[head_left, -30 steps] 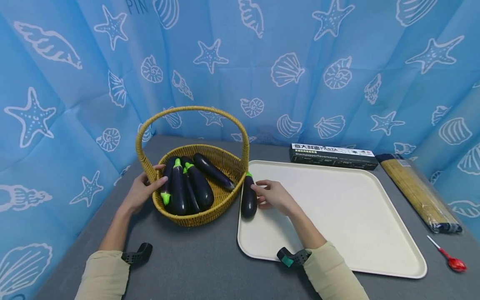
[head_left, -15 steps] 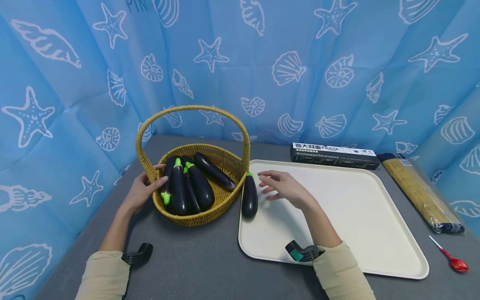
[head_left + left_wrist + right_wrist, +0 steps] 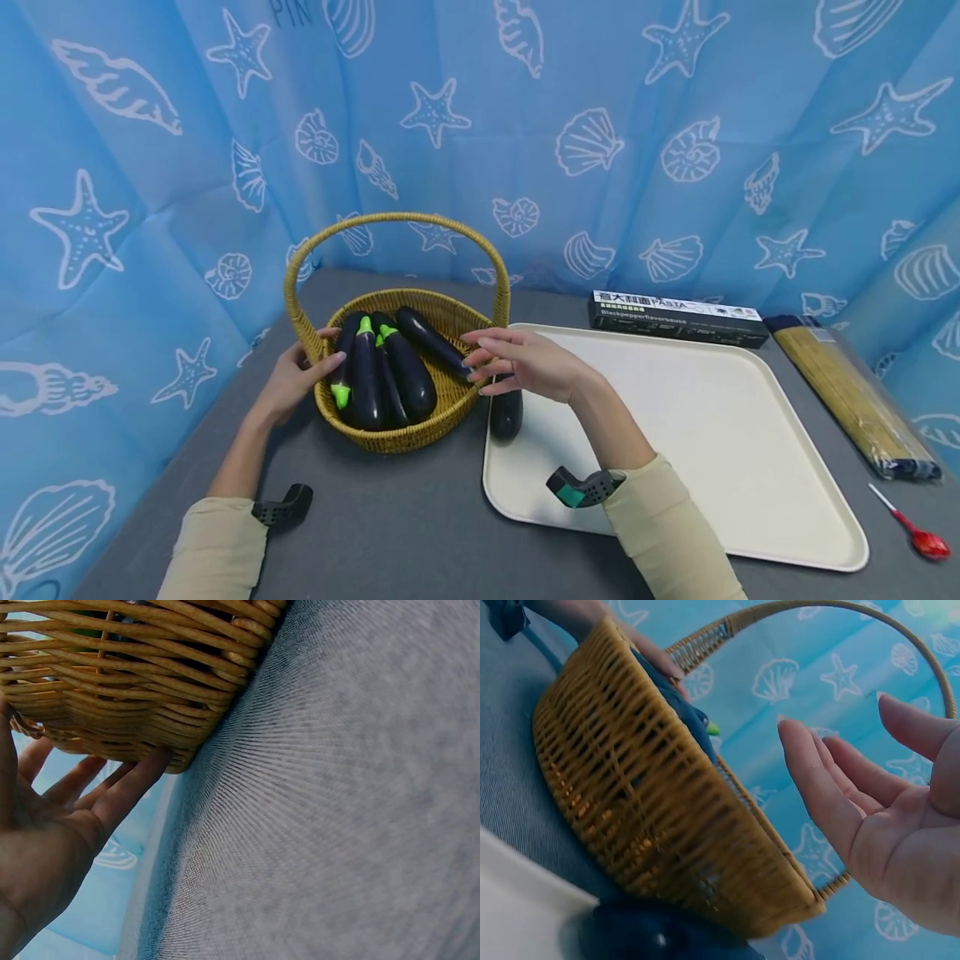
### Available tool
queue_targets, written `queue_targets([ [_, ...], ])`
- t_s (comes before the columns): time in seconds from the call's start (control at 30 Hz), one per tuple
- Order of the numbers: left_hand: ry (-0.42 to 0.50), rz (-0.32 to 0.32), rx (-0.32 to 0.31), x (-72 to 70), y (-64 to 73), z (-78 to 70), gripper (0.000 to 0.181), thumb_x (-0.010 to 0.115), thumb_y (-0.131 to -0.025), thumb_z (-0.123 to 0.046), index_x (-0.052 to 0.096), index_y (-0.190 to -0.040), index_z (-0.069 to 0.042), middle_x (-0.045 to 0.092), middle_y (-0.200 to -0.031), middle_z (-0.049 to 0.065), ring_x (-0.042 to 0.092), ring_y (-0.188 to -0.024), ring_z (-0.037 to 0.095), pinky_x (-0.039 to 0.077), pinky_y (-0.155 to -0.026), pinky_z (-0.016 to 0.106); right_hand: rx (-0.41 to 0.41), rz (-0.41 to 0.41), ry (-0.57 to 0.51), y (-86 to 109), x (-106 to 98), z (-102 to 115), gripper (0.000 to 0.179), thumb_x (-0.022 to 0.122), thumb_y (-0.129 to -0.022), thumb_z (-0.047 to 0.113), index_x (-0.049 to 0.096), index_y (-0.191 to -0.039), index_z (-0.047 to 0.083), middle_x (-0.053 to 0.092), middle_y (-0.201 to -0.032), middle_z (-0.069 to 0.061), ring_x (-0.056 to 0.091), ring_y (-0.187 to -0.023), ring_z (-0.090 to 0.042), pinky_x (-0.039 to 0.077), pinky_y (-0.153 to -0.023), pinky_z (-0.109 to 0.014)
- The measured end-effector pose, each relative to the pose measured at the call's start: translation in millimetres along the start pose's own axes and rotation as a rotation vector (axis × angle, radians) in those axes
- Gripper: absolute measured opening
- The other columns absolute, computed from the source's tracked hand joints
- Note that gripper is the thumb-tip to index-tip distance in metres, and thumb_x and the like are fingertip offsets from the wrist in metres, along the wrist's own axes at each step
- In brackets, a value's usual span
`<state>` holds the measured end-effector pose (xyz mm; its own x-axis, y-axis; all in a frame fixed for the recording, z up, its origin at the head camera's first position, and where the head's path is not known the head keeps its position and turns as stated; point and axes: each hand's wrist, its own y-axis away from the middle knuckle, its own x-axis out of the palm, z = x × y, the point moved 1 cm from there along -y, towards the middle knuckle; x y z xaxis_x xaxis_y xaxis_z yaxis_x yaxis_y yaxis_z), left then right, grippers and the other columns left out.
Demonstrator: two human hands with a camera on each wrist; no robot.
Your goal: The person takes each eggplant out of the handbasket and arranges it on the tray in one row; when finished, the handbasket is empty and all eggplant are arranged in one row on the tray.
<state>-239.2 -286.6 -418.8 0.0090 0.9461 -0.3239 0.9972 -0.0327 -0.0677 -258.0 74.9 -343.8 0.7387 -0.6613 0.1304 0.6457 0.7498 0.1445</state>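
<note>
Holds the left side of the wicker basket (image 3: 420,435) with the left hand (image 3: 291,382), clamped on the wall near the foot of the handle, with thumb over the rim and fingers against the outside of the weave. Reaches over the basket's right rim with the right hand (image 3: 534,365), with thumb and fingertips apart and fingers loosely bent; from the right wrist, seen clear of the weave, with background in the gap between.

Inside the basket, beside the left thumb, several glossy dark eggplants (image 3: 367,383): mostly side by side in the left half, at the far left one with its green cap toward the near side, next to it others with green caps toward the far side, and one slanting across the far right part, partly behind the right hand. Just right of the basket, along the left edge of the pale tray (image 3: 675,450), one lone eggplant (image 3: 506,414), with its far end hidden behind the right hand.

Under all this, a grey cloth surface (image 3: 390,517). Beyond the tray's far edge, a black box (image 3: 678,321) printed PASTA; to the far right, a clear-wrapped tan packet (image 3: 855,392); nearer on the right, a red-headed stick (image 3: 930,546). Behind, along the far and left sides, a blue curtain (image 3: 480,75) with white shells and starfish. Wears beige sleeves (image 3: 217,533) and a black device (image 3: 283,505) at each wrist.
</note>
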Motion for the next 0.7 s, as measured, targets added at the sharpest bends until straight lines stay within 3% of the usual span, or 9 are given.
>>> queue_targets([
  [0.23,-0.008,-0.004,-0.006,0.6,0.5,-1.1,0.060,0.061,-0.095,-0.028,0.036,-0.147,-0.009,0.039,-0.135,0.023,0.042,-0.108,0.029,0.043,-0.079,0.030,0.065,-0.049,-0.039,-27.3,17.3,5.4,0.042,0.041,-0.104,0.020,0.041,-0.142,0.001,0.056,-0.118,-0.017,0.057,-0.107,-0.029,0.047,-0.088,-0.045],
  [0.37,-0.003,0.004,-0.002,0.7,1.3,-2.9,0.060,0.061,-0.095,-0.028,0.036,-0.146,-0.008,0.039,-0.135,0.023,0.042,-0.108,0.029,0.043,-0.079,0.029,0.099,-0.103,-0.012,-42.0,23.7,4.1,0.043,0.044,-0.104,0.019,0.041,-0.142,0.000,0.051,-0.127,-0.023,0.052,-0.115,-0.036,0.047,-0.088,-0.045],
  [0.5,0.000,0.011,0.006,1.0,1.0,-3.6,0.060,0.061,-0.095,-0.028,0.036,-0.146,-0.007,0.039,-0.136,0.022,0.042,-0.108,0.028,0.042,-0.080,0.029,0.129,-0.168,0.059,-53.6,27.2,0.9,0.045,0.049,-0.102,0.018,0.041,-0.141,-0.001,0.047,-0.133,-0.024,0.050,-0.117,-0.036,0.048,-0.086,-0.045],
  [0.7,-0.013,0.009,0.013,0.2,0.7,-2.2,0.060,0.060,-0.095,-0.027,0.036,-0.146,-0.006,0.038,-0.137,0.023,0.042,-0.109,0.029,0.042,-0.080,0.029,0.206,-0.239,0.214,-65.8,37.8,1.0,0.041,0.057,-0.098,0.018,0.050,-0.135,0.002,0.055,-0.124,-0.015,0.055,-0.111,-0.030,0.051,-0.080,-0.041],
])
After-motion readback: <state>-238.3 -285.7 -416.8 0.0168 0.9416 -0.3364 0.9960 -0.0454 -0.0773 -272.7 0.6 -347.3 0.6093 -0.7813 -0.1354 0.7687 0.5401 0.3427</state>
